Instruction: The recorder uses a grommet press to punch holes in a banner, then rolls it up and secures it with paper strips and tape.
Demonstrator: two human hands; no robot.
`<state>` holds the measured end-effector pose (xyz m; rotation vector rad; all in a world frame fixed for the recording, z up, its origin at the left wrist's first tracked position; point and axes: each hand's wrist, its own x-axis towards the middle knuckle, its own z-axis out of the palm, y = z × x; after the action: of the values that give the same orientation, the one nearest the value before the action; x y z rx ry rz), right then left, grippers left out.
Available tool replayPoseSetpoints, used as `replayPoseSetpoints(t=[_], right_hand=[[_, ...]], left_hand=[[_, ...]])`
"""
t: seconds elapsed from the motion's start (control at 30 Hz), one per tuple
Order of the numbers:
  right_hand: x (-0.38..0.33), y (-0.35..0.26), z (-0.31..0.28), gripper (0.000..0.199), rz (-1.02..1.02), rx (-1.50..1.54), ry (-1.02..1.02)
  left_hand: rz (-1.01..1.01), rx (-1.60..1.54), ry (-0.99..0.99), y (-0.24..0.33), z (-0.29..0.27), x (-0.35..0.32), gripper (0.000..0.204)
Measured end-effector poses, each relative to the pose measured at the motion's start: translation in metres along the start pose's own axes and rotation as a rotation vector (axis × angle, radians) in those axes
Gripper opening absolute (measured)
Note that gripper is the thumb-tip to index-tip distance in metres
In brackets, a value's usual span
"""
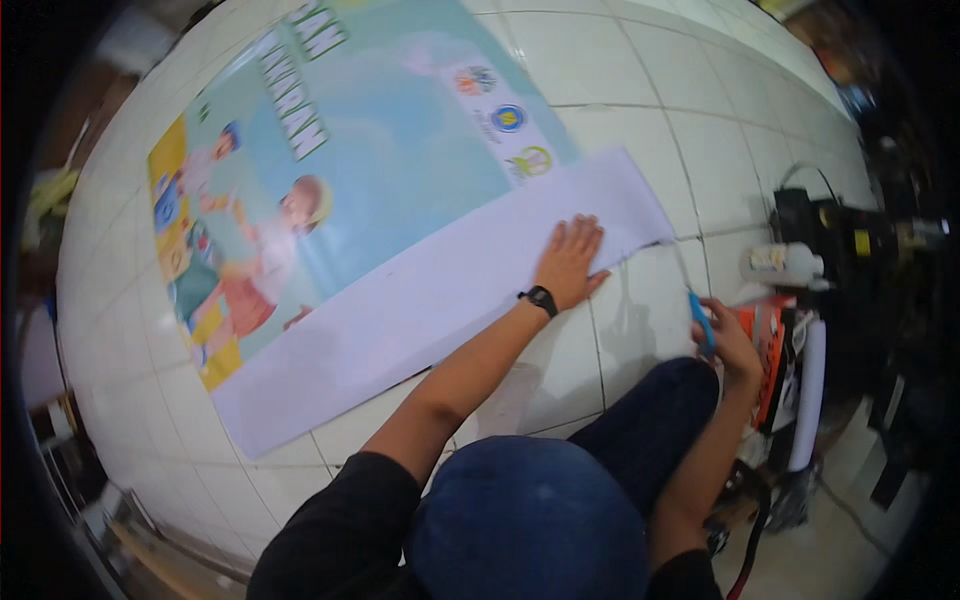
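— What is laid out there?

— A large printed banner [330, 190] lies flat on the white tiled floor [700, 140], colourful cartoon children across it and a broad white margin along the edge nearest the person crouching over it.

— What might go wrong?

— As I judge it, the margin could creep or buckle, since only one palm pins it. A cut would then wander into the picture. The blade also sits close to the person's own knee.

— How are the hands placed?

— The left hand [571, 262] is released and spread, pressed flat on the banner's white margin near its right corner, arm stretched out straight, a black watch [540, 299] on the wrist. The right hand [728, 338] is off the banner, just right of that corner, clenched round a small blue cutter [700, 320], wrist bent inward.
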<state>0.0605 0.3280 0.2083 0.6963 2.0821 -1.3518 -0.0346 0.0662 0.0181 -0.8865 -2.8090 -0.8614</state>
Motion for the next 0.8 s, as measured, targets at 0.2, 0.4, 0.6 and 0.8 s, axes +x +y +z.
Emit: replayPoseSetpoints(t=[0.2, 0.4, 0.6, 0.8], right_hand=[[0.052, 0.010, 0.013, 0.054, 0.156, -0.064, -0.207], [0.056, 0.013, 0.003, 0.048, 0.159, 0.032, -0.142], [0.059, 0.011, 0.007, 0.043, 0.146, 0.048, -0.138], [0.058, 0.005, 0.009, 0.040, 0.119, 0.079, -0.170]], left_hand=[[-0.004, -0.006, 0.005, 0.010, -0.009, 0.009, 0.070], [-0.053, 0.004, 0.054, 0.016, -0.019, 0.029, 0.062], [-0.054, 0.054, -0.019, 0.020, -0.025, 0.035, 0.055], [-0.078, 0.039, -0.024, 0.022, -0.024, 0.039, 0.053]])
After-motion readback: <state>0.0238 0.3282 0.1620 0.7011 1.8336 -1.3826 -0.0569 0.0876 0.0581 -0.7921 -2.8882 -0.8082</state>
